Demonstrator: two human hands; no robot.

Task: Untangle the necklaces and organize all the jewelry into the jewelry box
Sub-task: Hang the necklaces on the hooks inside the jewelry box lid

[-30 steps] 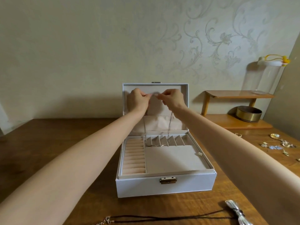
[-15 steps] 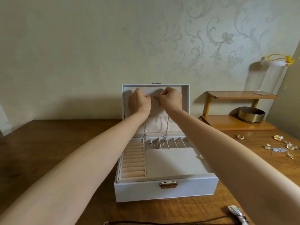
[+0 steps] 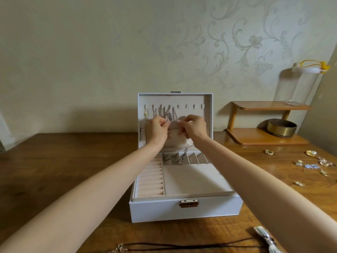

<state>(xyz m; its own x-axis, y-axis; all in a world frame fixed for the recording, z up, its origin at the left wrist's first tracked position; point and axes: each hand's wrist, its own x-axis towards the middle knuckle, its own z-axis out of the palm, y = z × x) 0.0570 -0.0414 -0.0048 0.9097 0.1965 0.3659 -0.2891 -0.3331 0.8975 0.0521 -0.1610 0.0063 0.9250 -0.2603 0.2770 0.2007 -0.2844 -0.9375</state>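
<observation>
Nothing legible anywhere in view: no text, label, brand, number or sign to read.
</observation>
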